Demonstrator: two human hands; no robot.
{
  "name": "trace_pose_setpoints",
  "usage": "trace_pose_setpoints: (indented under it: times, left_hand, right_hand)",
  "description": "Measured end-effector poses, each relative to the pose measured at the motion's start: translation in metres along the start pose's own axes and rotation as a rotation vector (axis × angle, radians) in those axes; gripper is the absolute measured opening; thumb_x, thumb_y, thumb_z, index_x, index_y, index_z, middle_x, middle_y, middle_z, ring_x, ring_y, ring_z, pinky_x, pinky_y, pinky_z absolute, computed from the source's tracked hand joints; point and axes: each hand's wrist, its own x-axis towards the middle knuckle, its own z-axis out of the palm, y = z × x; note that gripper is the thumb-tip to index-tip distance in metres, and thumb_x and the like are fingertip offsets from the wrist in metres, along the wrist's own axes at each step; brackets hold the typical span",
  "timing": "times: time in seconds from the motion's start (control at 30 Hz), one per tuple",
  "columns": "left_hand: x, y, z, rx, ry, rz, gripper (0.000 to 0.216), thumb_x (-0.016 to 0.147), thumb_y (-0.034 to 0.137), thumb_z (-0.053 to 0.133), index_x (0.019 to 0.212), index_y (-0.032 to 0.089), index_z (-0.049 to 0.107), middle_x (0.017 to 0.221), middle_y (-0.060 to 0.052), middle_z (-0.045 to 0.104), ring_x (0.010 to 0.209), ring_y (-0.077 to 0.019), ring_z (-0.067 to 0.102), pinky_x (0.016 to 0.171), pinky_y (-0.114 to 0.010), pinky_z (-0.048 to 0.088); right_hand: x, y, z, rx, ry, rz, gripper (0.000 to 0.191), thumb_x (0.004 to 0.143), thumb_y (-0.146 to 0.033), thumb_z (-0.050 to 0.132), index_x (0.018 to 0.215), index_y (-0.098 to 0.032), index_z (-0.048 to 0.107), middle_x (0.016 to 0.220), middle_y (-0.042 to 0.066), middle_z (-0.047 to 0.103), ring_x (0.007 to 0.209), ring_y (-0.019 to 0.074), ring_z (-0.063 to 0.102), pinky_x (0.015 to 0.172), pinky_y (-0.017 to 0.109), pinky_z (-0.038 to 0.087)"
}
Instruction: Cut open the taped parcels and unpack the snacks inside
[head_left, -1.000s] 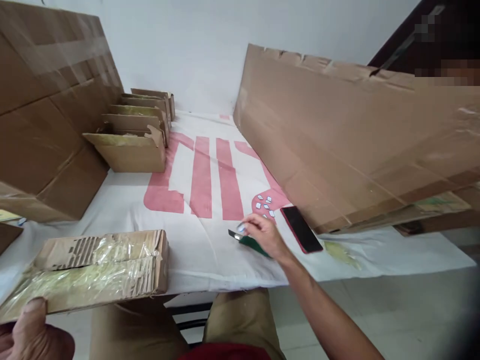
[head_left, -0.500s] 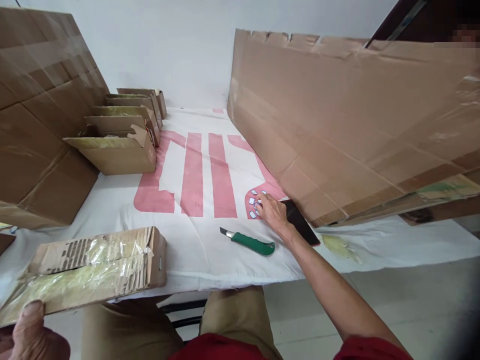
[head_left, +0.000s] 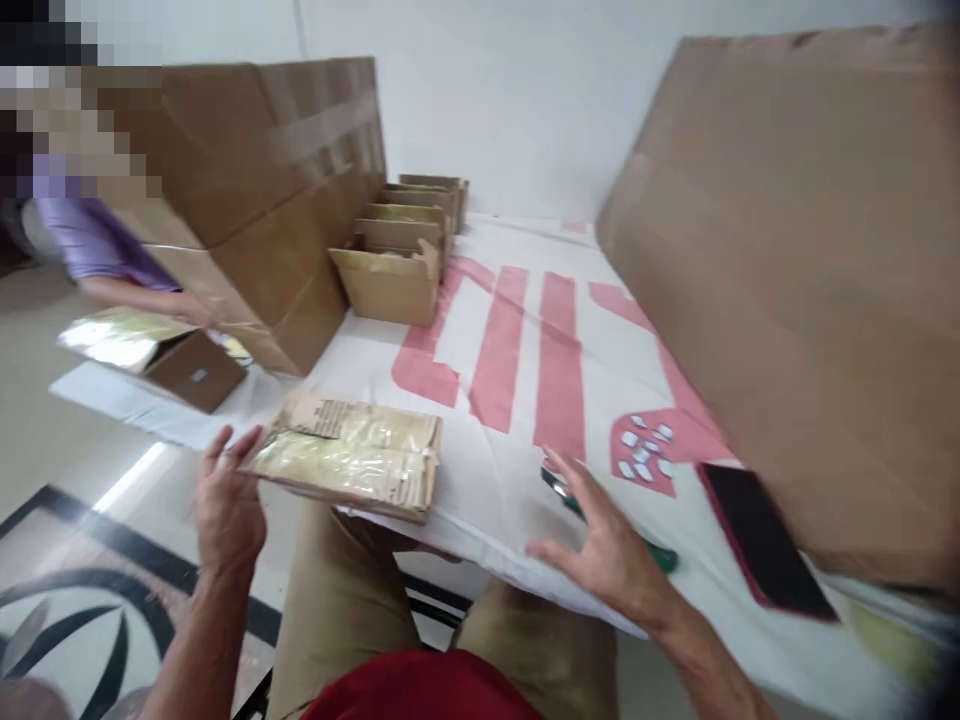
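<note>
A: Left hand (head_left: 229,500)?
B: We see it open, fingertips touching the left end of the taped cardboard box (head_left: 352,465), lower centre of frame. No grip.
A: Right hand (head_left: 600,545)?
B: Open, fingers spread, over the green utility knife (head_left: 664,558), holding nothing. We mark the black phone (head_left: 765,550) lower right.

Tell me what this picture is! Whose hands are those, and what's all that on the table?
A person wears a camera on the head, so you see their own two hands from above. The left hand touches the end of a flat box, fingers spread. The right hand is open over a green knife, holding nothing. On the striped cloth also lie a phone and small white bits. Big cartons stand around. Another person is at the far left.
</note>
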Motion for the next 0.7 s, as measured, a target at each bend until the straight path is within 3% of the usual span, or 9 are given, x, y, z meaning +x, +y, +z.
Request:
trace_pose_setpoints:
  times: [0.03,0.1,0.17,0.27,0.37,0.5,0.6,0.7]
  left_hand:
    - [0.004,0.000,0.004,-0.107,0.094,-0.108,0.053,0.081,0.049,0.078,0.122,0.022,0.060,0.121,-0.005,0.071,0.121,-0.0237,0.065,0.117,-0.043,0.043]
    - [0.008,0.000,0.013,-0.217,0.153,-0.232,0.066,0.073,0.056,0.081,0.125,0.021,0.060,0.118,-0.007,0.072,0.112,-0.0239,0.067,0.113,-0.044,0.045]
    - [0.006,0.001,0.022,-0.245,0.173,-0.301,0.072,0.067,0.053,0.084,0.126,0.019,0.061,0.115,-0.007,0.073,0.108,-0.0234,0.068,0.110,-0.042,0.046]
    - [-0.004,0.005,0.033,-0.190,0.188,-0.300,0.068,0.071,0.045,0.082,0.131,0.020,0.062,0.116,-0.005,0.073,0.109,-0.0219,0.067,0.108,-0.036,0.045]
    - [-0.013,0.009,0.051,-0.194,0.141,-0.283,0.065,0.078,0.042,0.078,0.136,0.022,0.059,0.122,-0.006,0.072,0.113,-0.0211,0.066,0.107,-0.033,0.046]
    - [-0.032,0.007,0.093,-0.261,-0.008,-0.292,0.067,0.082,0.044,0.074,0.142,0.022,0.053,0.135,-0.010,0.067,0.118,-0.0246,0.067,0.106,-0.037,0.049]
    - [-0.049,0.002,0.121,-0.193,-0.096,-0.313,0.069,0.084,0.047,0.072,0.145,0.020,0.051,0.141,-0.014,0.063,0.128,-0.0288,0.063,0.111,-0.042,0.047]
    - [-0.058,-0.002,0.127,-0.114,-0.145,-0.327,0.072,0.083,0.049,0.073,0.145,0.019,0.051,0.143,-0.016,0.062,0.132,-0.0309,0.061,0.113,-0.046,0.047]
  right_hand:
    - [0.003,-0.011,0.019,0.067,-0.033,-0.042,0.110,0.073,-0.052,0.086,0.164,-0.031,0.030,0.161,0.012,0.048,0.139,0.0360,0.056,0.109,0.051,0.051]
    - [0.017,-0.035,0.053,0.181,-0.107,-0.076,0.131,0.068,-0.055,0.090,0.168,-0.033,0.010,0.171,0.014,0.029,0.151,0.0384,0.041,0.117,0.056,0.045]
    - [0.037,-0.057,0.079,0.278,-0.167,-0.101,0.136,0.068,-0.056,0.090,0.169,-0.032,0.001,0.174,0.016,0.020,0.156,0.0392,0.032,0.121,0.059,0.040]
    - [0.061,-0.078,0.094,0.357,-0.154,-0.165,0.127,0.075,-0.049,0.088,0.168,-0.029,0.004,0.172,0.017,0.024,0.157,0.0379,0.030,0.124,0.057,0.035]
    - [0.065,-0.079,0.081,0.328,-0.057,-0.182,0.112,0.080,-0.039,0.083,0.167,-0.028,0.013,0.169,0.016,0.033,0.155,0.0358,0.034,0.125,0.053,0.034]
    - [0.048,-0.056,0.041,0.247,0.014,-0.102,0.108,0.081,-0.041,0.081,0.167,-0.025,0.017,0.168,0.016,0.035,0.153,0.0357,0.038,0.125,0.052,0.035]
    - [0.030,-0.032,0.017,0.232,-0.018,-0.008,0.105,0.082,-0.045,0.079,0.166,-0.024,0.021,0.167,0.017,0.037,0.153,0.0351,0.038,0.124,0.053,0.035]
    - [0.005,-0.005,0.001,0.261,-0.046,0.052,0.104,0.081,-0.054,0.079,0.165,-0.027,0.024,0.168,0.017,0.037,0.152,0.0346,0.041,0.121,0.053,0.038]
